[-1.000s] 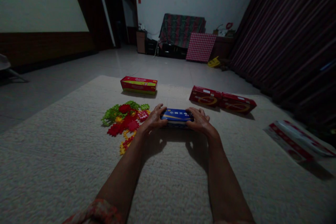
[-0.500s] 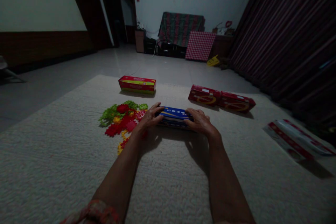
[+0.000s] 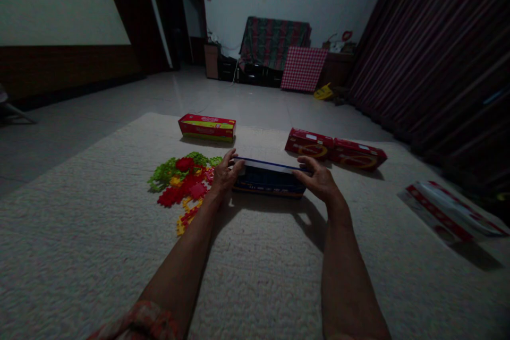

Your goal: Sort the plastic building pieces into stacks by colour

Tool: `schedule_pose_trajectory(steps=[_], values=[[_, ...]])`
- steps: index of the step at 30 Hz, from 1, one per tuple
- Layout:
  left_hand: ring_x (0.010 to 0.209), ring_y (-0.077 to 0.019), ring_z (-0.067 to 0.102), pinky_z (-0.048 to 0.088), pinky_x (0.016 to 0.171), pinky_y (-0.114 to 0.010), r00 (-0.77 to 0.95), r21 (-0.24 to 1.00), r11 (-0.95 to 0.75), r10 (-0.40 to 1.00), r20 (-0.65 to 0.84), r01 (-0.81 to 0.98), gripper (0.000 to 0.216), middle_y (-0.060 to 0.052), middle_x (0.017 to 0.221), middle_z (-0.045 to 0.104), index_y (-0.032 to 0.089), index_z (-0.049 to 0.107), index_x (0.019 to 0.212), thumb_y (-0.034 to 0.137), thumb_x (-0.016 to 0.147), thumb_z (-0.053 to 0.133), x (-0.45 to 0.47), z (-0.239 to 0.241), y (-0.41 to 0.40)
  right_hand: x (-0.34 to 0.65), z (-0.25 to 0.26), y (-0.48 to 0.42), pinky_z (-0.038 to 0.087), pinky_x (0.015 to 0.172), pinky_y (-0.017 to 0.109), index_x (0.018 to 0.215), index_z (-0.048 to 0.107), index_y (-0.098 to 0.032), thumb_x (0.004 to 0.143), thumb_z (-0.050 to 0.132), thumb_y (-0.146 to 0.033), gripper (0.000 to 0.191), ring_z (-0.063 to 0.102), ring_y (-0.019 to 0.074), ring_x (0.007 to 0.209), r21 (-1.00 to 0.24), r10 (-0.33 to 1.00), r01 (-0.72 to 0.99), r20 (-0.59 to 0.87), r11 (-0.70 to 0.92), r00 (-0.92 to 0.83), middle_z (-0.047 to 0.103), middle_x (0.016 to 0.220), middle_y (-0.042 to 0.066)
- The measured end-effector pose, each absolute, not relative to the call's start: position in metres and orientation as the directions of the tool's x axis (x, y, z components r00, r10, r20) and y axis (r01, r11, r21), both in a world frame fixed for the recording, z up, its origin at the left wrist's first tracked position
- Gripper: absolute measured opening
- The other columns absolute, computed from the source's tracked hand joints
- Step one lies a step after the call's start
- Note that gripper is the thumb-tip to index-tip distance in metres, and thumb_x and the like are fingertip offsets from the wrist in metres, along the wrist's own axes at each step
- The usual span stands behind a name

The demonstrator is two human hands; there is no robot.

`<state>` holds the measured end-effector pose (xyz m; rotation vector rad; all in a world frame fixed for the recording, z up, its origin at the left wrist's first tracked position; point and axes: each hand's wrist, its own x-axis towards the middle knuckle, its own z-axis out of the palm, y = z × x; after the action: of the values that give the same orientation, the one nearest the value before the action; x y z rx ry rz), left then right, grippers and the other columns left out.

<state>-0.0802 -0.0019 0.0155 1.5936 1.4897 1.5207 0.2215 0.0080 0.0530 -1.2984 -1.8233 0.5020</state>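
A blue cardboard box (image 3: 269,190) sits on the pale mat, its long side toward me. The lid (image 3: 271,164) is tilted up, showing a white edge and the dark opening below it. My left hand (image 3: 226,174) grips the lid's left end between thumb and fingers. At the other end, my right hand (image 3: 319,176) has the lid's corner between thumb and fingers. What lies inside the box is too dark to make out. Just left of my left hand is a loose pile of red, green and yellow plastic interlocking pieces (image 3: 185,183).
A red and yellow-green box (image 3: 207,128) stands beyond the pile. Two dark red boxes (image 3: 309,143) stand end to end at the back right. Near the mat's right edge lies a red and white package (image 3: 450,212). A dark curtain (image 3: 442,58) hangs on the right.
The blue box's lid has come up from shut to partly raised, with both hands lifting it. My hands have spread slightly apart.
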Motion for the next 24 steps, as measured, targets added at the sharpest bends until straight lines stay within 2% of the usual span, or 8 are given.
schedule_pose_trajectory(steps=[4, 7, 11, 15, 17, 21, 24], values=[[0.09, -0.0195, 0.071, 0.055, 0.075, -0.028, -0.386, 0.886, -0.253, 0.828, 0.406, 0.389, 0.036, -0.01, 0.11, 0.074, 0.019, 0.066, 0.116, 0.043, 0.089, 0.061, -0.079, 0.014, 0.0, 0.212, 0.045, 0.014, 0.056, 0.091, 0.049, 0.118, 0.065, -0.017, 0.078, 0.069, -0.056, 0.056, 0.07, 0.0311, 0.102, -0.727, 0.876, 0.596, 0.476, 0.342, 0.077, 0.074, 0.114, 0.016], [0.08, -0.0181, 0.068, 0.053, 0.071, -0.027, -0.499, 0.89, -0.189, 0.77, 0.396, 0.415, 0.027, -0.005, 0.092, 0.073, 0.02, 0.065, 0.096, 0.045, 0.089, 0.06, -0.08, 0.012, 0.002, 0.202, 0.039, 0.02, 0.055, 0.093, 0.048, 0.111, 0.062, -0.017, 0.075, 0.069, -0.057, 0.055, 0.069, 0.031, 0.102, -0.761, 0.83, 0.586, 0.498, 0.278, 0.253, 0.072, 0.117, 0.018], [0.073, -0.017, 0.066, 0.051, 0.07, -0.026, -0.487, 0.877, -0.145, 0.784, 0.384, 0.458, 0.023, -0.001, 0.077, 0.069, 0.022, 0.061, 0.078, 0.044, 0.087, 0.061, -0.079, 0.014, 0.001, 0.196, 0.031, 0.026, 0.057, 0.088, 0.043, 0.109, 0.055, -0.019, 0.072, 0.071, -0.055, 0.054, 0.069, 0.0259, 0.098, -0.816, 0.782, 0.519, 0.49, 0.255, 0.386, 0.066, 0.127, 0.019], [0.076, -0.0171, 0.067, 0.052, 0.071, -0.025, -0.456, 0.871, -0.167, 0.797, 0.395, 0.462, 0.022, -0.001, 0.077, 0.071, 0.021, 0.063, 0.076, 0.039, 0.088, 0.058, -0.078, 0.016, -0.001, 0.197, 0.029, 0.028, 0.054, 0.094, 0.043, 0.083, 0.057, -0.022, 0.079, 0.066, -0.052, 0.032, 0.066, 0.0251, 0.101, -0.741, 0.724, 0.611, 0.58, 0.279, 0.373, 0.068, 0.114, 0.015], [0.081, -0.0176, 0.069, 0.054, 0.074, -0.026, -0.444, 0.871, -0.201, 0.795, 0.412, 0.449, 0.02, -0.003, 0.085, 0.074, 0.02, 0.067, 0.081, 0.037, 0.088, 0.057, -0.078, 0.014, 0.0, 0.198, 0.029, 0.028, 0.053, 0.097, 0.043, 0.075, 0.059, -0.022, 0.082, 0.062, -0.05, 0.029, 0.065, 0.026, 0.104, -0.702, 0.708, 0.644, 0.618, 0.304, 0.34, 0.068, 0.109, 0.014], [0.092, -0.0202, 0.07, 0.056, 0.083, -0.031, -0.411, 0.862, -0.253, 0.797, 0.443, 0.438, 0.025, -0.008, 0.1, 0.076, 0.019, 0.073, 0.093, 0.034, 0.088, 0.055, -0.081, 0.008, 0.005, 0.2, 0.025, 0.032, 0.056, 0.093, 0.045, 0.096, 0.07, -0.017, 0.084, 0.059, -0.046, 0.034, 0.067, 0.0256, 0.097, -0.674, 0.711, 0.659, 0.639, 0.335, 0.292, 0.067, 0.116, 0.017], [0.096, -0.0214, 0.07, 0.057, 0.089, -0.034, -0.365, 0.833, -0.249, 0.81, 0.458, 0.494, 0.024, -0.008, 0.1, 0.077, 0.019, 0.076, 0.093, 0.029, 0.087, 0.054, -0.083, 0.006, 0.006, 0.203, 0.02, 0.035, 0.055, 0.095, 0.048, 0.11, 0.071, -0.016, 0.081, 0.061, -0.044, 0.042, 0.065, 0.0288, 0.105, -0.638, 0.741, 0.701, 0.629, 0.319, 0.234, 0.063, 0.126, 0.019]])
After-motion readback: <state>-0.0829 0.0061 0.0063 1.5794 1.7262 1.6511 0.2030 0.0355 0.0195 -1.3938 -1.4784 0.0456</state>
